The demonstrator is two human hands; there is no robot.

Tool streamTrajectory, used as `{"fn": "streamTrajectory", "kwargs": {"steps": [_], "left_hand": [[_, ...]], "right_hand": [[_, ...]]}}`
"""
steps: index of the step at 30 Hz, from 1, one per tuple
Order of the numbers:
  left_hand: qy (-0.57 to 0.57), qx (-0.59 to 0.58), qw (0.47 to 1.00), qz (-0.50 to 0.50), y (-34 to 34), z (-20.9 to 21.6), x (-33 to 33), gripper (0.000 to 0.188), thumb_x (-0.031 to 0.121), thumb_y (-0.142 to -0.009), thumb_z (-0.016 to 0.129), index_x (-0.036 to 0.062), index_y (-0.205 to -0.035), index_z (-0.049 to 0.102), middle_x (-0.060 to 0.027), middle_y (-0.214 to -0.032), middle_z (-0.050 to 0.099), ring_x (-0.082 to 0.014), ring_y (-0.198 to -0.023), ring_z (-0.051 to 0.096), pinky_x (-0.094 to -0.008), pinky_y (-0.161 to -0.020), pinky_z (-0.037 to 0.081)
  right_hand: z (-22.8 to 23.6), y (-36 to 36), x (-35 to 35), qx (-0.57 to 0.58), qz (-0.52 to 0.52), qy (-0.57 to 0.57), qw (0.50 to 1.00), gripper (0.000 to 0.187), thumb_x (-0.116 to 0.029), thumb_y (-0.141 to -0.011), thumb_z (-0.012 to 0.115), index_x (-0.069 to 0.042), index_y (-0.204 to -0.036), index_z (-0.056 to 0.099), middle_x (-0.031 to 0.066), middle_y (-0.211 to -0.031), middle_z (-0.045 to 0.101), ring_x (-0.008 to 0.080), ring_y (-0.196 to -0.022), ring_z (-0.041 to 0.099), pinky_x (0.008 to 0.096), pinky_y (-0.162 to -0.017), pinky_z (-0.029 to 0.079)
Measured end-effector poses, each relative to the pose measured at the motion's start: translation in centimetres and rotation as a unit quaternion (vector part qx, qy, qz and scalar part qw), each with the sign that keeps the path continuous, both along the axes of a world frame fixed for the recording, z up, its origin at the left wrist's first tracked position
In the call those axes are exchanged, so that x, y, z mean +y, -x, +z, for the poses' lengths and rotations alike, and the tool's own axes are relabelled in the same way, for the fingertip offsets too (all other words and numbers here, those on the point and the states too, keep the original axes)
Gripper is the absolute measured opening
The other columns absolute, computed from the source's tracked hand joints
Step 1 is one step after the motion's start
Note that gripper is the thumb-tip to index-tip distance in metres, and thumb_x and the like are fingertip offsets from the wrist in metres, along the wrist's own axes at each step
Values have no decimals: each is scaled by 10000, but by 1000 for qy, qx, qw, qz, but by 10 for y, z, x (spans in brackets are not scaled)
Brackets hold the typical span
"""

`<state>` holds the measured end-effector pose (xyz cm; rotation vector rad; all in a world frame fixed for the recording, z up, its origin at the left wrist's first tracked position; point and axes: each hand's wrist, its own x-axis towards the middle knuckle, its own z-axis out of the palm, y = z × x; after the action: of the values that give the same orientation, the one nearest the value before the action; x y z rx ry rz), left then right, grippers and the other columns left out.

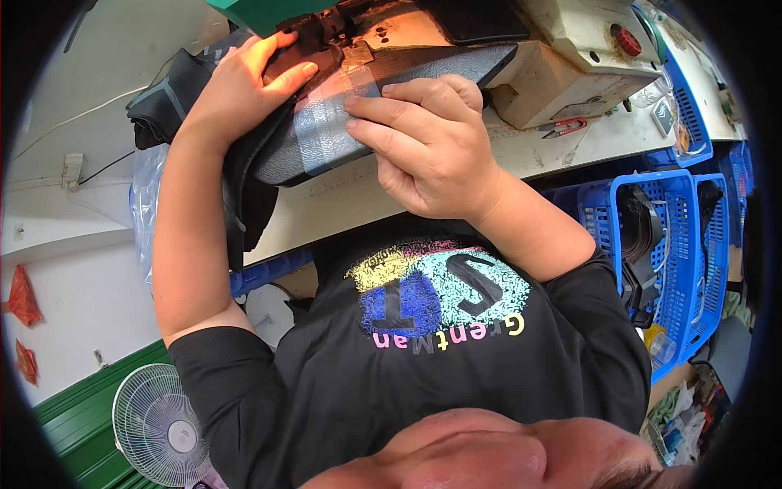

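My left hand (257,77) lies on a piece of black material (281,110) beside the presser foot area of a sewing machine (330,28). Its thumb and fingers are spread over the material, which hangs off the near table edge. My right hand (436,134) is closed, with fingertips together, above the dark textured machine bed (326,151). Whatever those fingers may hold cannot be made out. Clear tape (322,134) is wrapped across the bed under them. Lamp light falls on the sewing area, and the needle itself is hard to see.
Red-handled thread snips (566,128) lie on the white tabletop (521,159) at the right. Blue plastic baskets (680,244) with dark pieces stand right of me. A white fan (167,428) is at the lower left. Black material (175,98) is heaped left of the machine.
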<state>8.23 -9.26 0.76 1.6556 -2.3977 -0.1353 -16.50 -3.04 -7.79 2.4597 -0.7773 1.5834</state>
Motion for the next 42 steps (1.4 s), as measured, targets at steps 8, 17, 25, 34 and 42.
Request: {"fn": "streamTrajectory", "kwargs": {"steps": [8,17,25,34,42], "left_hand": [[-51,145,988,-14,-47,-15,-54,427,296,-917,743,47,-1252,656,-111,-1135,729,-208,-1049,672,-331,-929,513],[120,20,992,-34,-36,-10,34,274,183,-980,641,32,-1193,723,-143,-1173,712,-246,-1095,666,-328,-966,490],[139,-59,988,-15,7,2,57,288,222,-963,626,64,-1178,735,-140,-1172,684,-335,-1128,625,-409,-971,490],[169,-48,983,-48,41,-16,89,373,204,-981,593,-37,-1260,643,-225,-1303,639,-380,-1242,590,-442,-1063,458],[214,-87,973,30,68,-14,83,298,189,-955,609,-35,-1141,676,-221,-1149,694,-374,-1037,675,-440,-918,538]], "right_hand": [[2,-2,2,-8,-6,21,1000,330,-142,-673,688,-147,-1000,723,-42,-1132,714,201,-980,619,376,-886,415],[-8,-8,10,25,23,38,999,332,-166,-747,686,-186,-1078,703,7,-1157,645,223,-1049,585,397,-925,429],[3,-38,19,-29,221,85,971,225,-178,-713,674,-111,-924,717,53,-1019,694,253,-955,638,412,-842,507],[0,31,31,-40,270,-67,960,258,-169,-829,660,-48,-1035,756,113,-1073,753,294,-1022,720,406,-840,552],[11,55,23,-91,259,-157,949,346,-203,-833,715,12,-1103,702,175,-1096,731,355,-1081,692,445,-918,550]]}}
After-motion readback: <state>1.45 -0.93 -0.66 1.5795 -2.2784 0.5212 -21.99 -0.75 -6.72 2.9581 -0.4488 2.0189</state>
